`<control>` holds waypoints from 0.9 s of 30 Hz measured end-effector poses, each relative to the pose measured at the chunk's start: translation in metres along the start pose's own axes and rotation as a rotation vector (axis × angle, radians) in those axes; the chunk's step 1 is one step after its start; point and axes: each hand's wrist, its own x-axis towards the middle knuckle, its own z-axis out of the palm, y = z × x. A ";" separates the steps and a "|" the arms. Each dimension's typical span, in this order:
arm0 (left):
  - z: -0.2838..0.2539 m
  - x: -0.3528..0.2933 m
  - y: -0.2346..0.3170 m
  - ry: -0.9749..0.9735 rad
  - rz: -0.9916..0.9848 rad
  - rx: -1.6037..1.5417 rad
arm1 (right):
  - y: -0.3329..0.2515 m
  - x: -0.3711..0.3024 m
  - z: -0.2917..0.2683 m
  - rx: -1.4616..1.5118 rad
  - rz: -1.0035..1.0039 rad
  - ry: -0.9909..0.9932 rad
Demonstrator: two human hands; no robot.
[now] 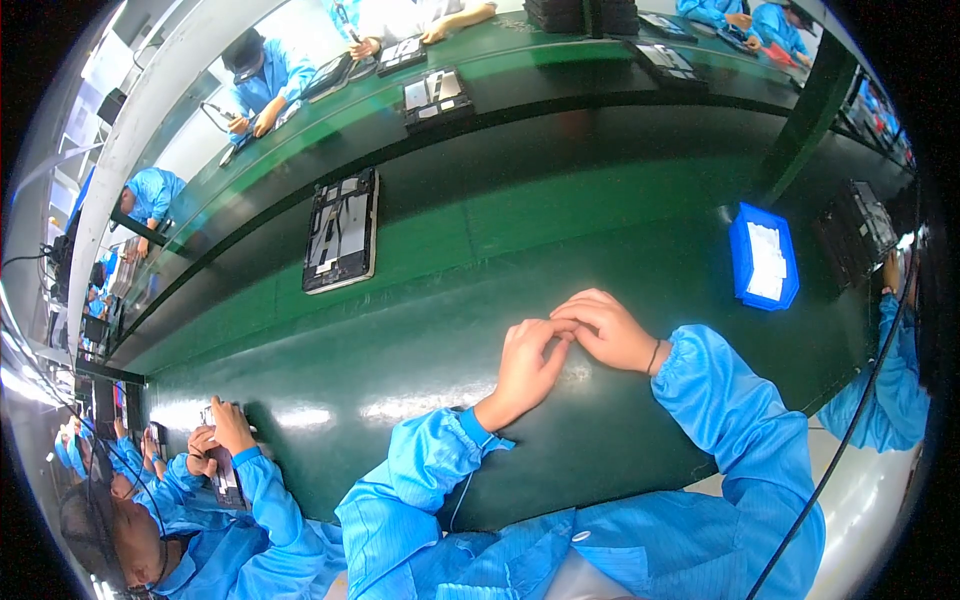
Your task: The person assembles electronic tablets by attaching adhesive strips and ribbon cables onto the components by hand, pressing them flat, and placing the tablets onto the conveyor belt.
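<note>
At the left edge of my head view, a co-worker in a blue coat (285, 510) sits beside my wearer, both hands (222, 432) on a dark, flat device (228, 486) partly hidden by their fingers. Farther along, across the work, I see another person in blue (283, 70) bent over something too small for me to tell. Next comes an opened tablet (341, 232) lying flat on the green bench (420, 345), its grey and black insides facing up, well apart from my wearer's hands, ahead of them and to their left. Beyond it, on the raised green counter, rests a similar opened device (437, 95). Near the middle I have the left hand (527, 363), fingers bent, its tips touching those of the right hand (612, 333) over the bench; the two are together, and I cannot tell whether anything small is pinched between them. A thin dark band (653, 357) circles the right wrist. Ahead and to the right sits a blue bin (743, 262) holding white pieces (767, 262), then a stack of dark devices (862, 225) near the bench's end, and at the far right a person's blue sleeve (885, 400)
</note>
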 end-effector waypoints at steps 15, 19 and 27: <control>0.003 0.001 -0.001 -0.016 -0.023 -0.011 | 0.003 -0.001 -0.001 0.001 -0.001 0.009; 0.003 0.000 -0.004 -0.018 -0.020 -0.008 | 0.003 0.000 0.001 0.005 -0.003 0.003; 0.001 0.000 -0.005 -0.018 -0.019 -0.003 | 0.005 0.000 0.004 -0.005 -0.004 -0.002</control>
